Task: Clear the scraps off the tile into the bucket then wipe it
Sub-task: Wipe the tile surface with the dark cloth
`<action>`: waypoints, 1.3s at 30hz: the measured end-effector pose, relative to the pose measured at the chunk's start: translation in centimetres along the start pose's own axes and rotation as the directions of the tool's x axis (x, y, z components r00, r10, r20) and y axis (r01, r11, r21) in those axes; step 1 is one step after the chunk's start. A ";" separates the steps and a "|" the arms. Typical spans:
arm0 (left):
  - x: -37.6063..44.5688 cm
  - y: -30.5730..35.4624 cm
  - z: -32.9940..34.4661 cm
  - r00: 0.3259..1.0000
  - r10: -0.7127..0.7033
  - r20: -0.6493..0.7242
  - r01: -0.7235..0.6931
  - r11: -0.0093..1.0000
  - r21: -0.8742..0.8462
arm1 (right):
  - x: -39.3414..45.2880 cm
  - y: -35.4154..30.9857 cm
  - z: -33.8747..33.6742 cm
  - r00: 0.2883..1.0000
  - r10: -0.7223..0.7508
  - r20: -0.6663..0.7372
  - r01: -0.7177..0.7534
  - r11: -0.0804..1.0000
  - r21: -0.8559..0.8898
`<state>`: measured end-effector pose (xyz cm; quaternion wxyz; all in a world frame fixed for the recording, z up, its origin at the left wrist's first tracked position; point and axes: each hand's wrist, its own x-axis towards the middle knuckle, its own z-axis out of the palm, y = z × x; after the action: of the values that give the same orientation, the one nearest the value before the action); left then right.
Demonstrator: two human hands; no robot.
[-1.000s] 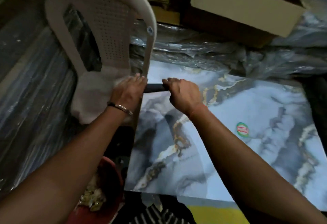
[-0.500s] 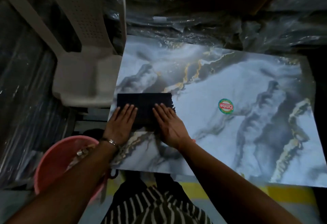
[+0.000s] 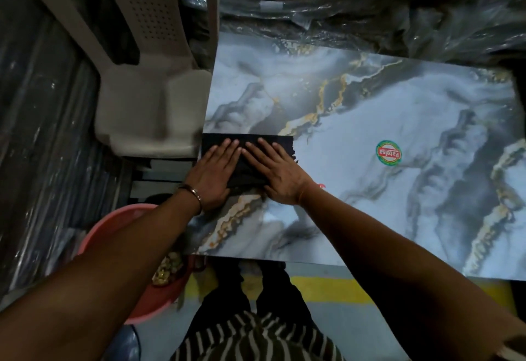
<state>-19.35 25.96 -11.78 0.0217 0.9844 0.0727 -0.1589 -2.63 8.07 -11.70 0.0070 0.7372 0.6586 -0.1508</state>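
Near left edge of large marble-patterned tile point(image 3: 384, 121), grey-white with gold veins: folded black wiping cloth point(image 3: 247, 147), lying flat, far edge parallel to tile's far edge, left end reaching tile's left edge.

Left hand point(image 3: 215, 174): palm down, fingers straight and together, pressing on left half of cloth; nothing gripped. Metal bangle point(image 3: 193, 192) at wrist.

Right hand point(image 3: 277, 174): palm down, fingers straight and slightly spread, pressing on right half of cloth; nothing gripped. Fingertips of both hands nearly touching at cloth's middle.

Change over last second: one second ago, both hands curled round the dark cloth, held up off the tile at its far left corner; half a second ago, laid flat under open palms; now same flat press, hands drawn closer together, cloth a little narrower.

Meaning for task, as judgement: no scraps visible on tile surface, so clearing apparently done; wipe stage begun, most of surface toward right edge not yet covered.

Round red-and-green sticker point(image 3: 388, 153): on tile, well right of cloth.

Pink plastic bucket point(image 3: 113, 221): on floor below tile's near left corner, partly hidden by left forearm, pale scraps point(image 3: 168, 268) inside.

White plastic chair point(image 3: 150, 110): just beside tile's left edge, seat near cloth.
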 end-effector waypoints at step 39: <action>26.4 -16.6 -6.2 0.994 0.042 -0.101 -0.046 0.998 -0.036 | 21.6 19.8 -6.2 0.990 0.093 -0.110 -0.102 0.992 -0.081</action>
<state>4.87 46.41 -14.52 0.0405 0.9918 0.0549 -0.1076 19.86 27.71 -14.48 0.0112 0.7744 0.6271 -0.0826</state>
